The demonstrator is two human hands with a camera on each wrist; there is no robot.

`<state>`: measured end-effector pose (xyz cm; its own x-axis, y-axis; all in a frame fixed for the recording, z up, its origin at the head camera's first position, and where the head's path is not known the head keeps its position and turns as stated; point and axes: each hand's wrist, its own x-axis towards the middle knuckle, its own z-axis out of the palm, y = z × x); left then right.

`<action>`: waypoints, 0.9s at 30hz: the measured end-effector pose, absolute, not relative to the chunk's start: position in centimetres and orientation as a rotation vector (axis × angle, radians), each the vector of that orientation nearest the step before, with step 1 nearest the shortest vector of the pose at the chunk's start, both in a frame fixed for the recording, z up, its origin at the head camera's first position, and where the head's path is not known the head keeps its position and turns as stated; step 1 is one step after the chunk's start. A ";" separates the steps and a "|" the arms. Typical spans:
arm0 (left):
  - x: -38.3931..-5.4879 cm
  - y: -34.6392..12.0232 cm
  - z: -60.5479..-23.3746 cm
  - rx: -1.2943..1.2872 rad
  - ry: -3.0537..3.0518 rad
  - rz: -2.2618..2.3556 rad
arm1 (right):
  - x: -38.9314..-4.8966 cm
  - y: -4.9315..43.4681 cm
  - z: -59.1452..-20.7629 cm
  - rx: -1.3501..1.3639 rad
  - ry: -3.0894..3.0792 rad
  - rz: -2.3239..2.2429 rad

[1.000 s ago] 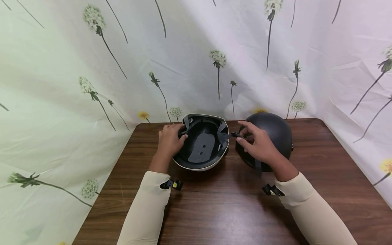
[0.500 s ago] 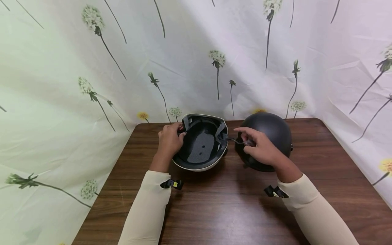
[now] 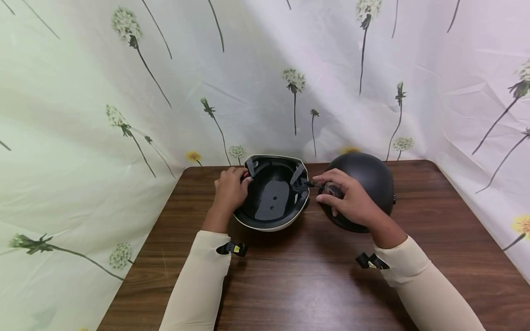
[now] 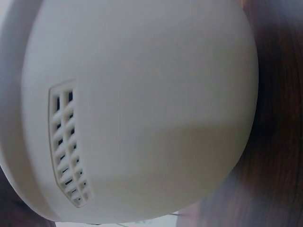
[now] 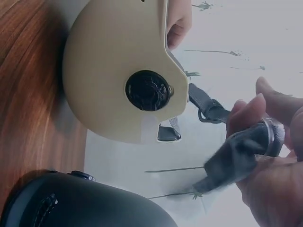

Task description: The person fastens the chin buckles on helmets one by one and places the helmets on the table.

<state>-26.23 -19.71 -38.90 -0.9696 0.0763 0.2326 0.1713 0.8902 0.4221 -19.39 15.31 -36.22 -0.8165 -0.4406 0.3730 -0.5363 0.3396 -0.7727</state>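
A cream helmet lies upside down on the table, its black padded inside facing up. My left hand grips its left rim, with a small red part between the fingers and rim. In the left wrist view, only the outside of the cream helmet with a grille vent shows. My right hand pinches the black chin strap beyond the right rim. In the right wrist view, the strap passes through a slider buckle, and its padded end hangs from my fingers.
A black helmet sits dome up on the right, just behind and beneath my right hand. Both helmets rest near the far edge of the brown wooden table. A floral cloth hangs behind and along the sides.
My right hand has drawn the chin strap slightly right and down, then shifted its fingers on it. My left hand stays at the rim; the red part has come into sight there.
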 end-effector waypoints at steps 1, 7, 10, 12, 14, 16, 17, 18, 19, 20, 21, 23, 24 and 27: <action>-26.2 -19.7 -38.9 -0.186 -2.851 -0.666 | -19.4 15.3 -36.2 0.917 -2.485 1.495; -26.1 -19.8 -38.9 -0.190 -2.858 -0.659 | -19.5 15.4 -36.4 1.009 -2.453 1.422; -26.1 -19.9 -38.9 -0.202 -2.864 -0.651 | -19.6 15.5 -36.6 1.114 -2.406 1.517; -26.1 -19.9 -38.9 -0.208 -2.874 -0.648 | -19.7 15.5 -36.6 1.189 -2.357 1.618; -26.1 -20.0 -39.0 -0.214 -2.887 -0.639 | -19.8 15.5 -36.7 1.245 -2.305 1.706; -26.1 -20.0 -39.0 -0.218 -2.898 -0.639 | -19.8 15.4 -36.7 1.282 -2.264 1.782; -26.1 -20.0 -39.0 -0.219 -2.902 -0.638 | -19.8 15.4 -36.7 1.289 -2.253 1.795; -26.1 -20.0 -39.0 -0.219 -2.906 -0.638 | -19.8 15.4 -36.6 1.290 -2.248 1.805; -26.1 -20.0 -39.0 -0.219 -2.907 -0.639 | -19.8 15.3 -36.6 1.294 -2.241 1.811; -26.1 -20.0 -39.0 -0.217 -2.907 -0.643 | -19.8 15.3 -36.6 1.290 -2.238 1.819; -26.2 -20.0 -39.0 -0.214 -2.905 -0.648 | -19.7 15.3 -36.6 1.288 -2.236 1.817; -26.2 -19.9 -39.0 -0.209 -2.895 -0.659 | -19.7 15.3 -36.5 1.280 -2.236 1.806; -26.2 -19.9 -38.9 -0.207 -2.890 -0.665 | -19.7 15.3 -36.5 1.279 -2.235 1.803; -26.1 -20.0 -38.8 -0.200 -2.862 -0.705 | -19.6 15.2 -36.4 1.280 -2.234 1.787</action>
